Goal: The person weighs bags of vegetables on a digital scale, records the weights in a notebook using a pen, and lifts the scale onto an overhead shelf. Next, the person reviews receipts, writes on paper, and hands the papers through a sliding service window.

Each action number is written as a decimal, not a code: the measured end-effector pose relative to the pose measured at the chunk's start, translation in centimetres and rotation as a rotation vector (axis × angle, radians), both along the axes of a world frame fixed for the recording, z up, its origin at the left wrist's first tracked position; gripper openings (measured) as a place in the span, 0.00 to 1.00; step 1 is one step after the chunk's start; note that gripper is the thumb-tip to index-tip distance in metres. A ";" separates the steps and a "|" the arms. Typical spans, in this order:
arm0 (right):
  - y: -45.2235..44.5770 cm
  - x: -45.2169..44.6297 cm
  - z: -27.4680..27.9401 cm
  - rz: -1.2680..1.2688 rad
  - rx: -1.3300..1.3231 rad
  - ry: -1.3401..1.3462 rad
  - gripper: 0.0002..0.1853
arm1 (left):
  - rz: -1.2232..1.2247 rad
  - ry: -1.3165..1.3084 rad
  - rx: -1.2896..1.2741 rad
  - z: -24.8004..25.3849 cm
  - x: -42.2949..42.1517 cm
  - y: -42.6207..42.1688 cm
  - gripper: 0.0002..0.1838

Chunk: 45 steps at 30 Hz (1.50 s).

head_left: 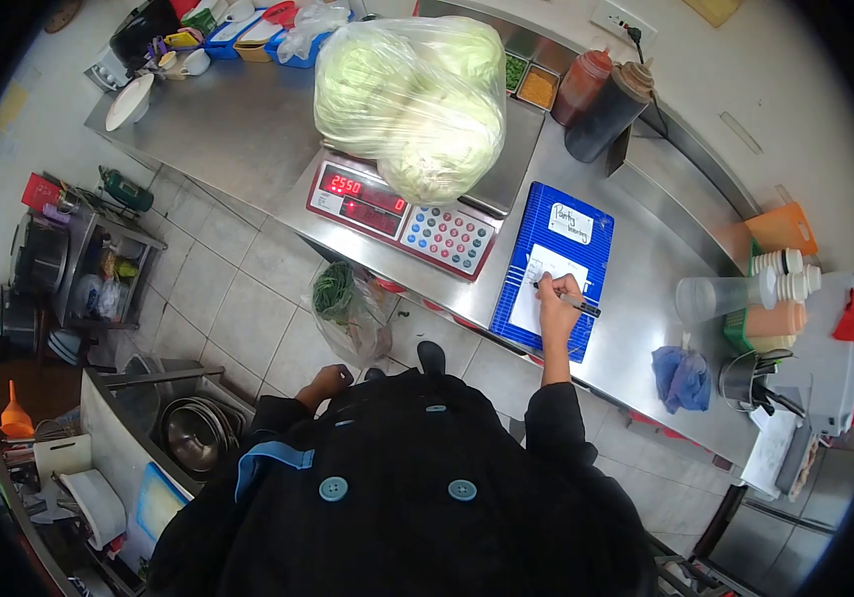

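Observation:
My right hand is closed around a black pen, its tip end over a white sheet of paper. This paper lies on a blue notebook with a handwritten label, flat on the steel counter. My left hand hangs low beside my body with the fingers curled, and nothing shows in it. Close to it is a plastic bag of green leafy stalks. Left of the notebook, a digital scale shows 2550 in red. A clear bag of cabbages sits on its platform.
Squeeze bottles stand behind the notebook. On the right of the counter are a blue plastic bag, stacked cups and a utensil holder. Metal bowls are at lower left, near a shelf of pots.

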State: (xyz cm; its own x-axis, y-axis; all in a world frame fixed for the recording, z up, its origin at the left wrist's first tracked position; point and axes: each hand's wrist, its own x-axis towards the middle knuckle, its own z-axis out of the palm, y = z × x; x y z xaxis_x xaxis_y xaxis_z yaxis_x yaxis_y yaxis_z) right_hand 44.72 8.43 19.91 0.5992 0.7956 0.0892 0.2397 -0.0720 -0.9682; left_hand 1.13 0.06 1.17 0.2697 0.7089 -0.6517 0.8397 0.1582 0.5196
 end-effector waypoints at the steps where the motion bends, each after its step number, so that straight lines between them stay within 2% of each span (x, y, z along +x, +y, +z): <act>1: 0.0 0.1 -0.1 0.011 -0.009 -0.034 0.14 | 0.003 -0.001 -0.005 0.0 0.0 0.0 0.10; 45: 0.0 0.0 -0.2 -0.058 0.075 -0.055 0.15 | -0.016 -0.022 -0.010 -0.4 -0.4 0.0 0.11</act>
State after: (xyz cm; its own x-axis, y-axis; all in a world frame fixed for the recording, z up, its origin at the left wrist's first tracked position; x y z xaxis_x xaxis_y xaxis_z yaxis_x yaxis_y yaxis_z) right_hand 44.73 8.40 19.72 0.6367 0.7496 0.1810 0.2899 -0.0152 -0.9569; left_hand 0.75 0.05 0.78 0.2952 0.6977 -0.6527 0.8306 0.1502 0.5362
